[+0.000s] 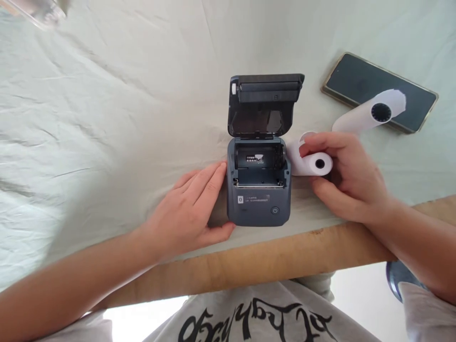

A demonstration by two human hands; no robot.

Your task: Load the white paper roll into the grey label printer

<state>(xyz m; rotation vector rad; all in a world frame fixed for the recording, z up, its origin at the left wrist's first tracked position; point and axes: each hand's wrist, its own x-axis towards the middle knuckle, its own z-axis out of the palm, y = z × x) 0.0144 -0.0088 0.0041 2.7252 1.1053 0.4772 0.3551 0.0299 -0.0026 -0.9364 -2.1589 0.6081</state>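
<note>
White handheld roll (pixel 303 166), long axis near upright, hollow end up

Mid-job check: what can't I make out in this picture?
All in the head view:
Printer, left side: partly covered by the left hand.
Small print on it: too small and blurred to read.
Right hand, fingers besides index and thumb: mostly hidden by the hand itself and the smaller paper roll it holds.
Phone: partly covered by the larger paper roll.
Clear object: cut off by the top edge.
</note>
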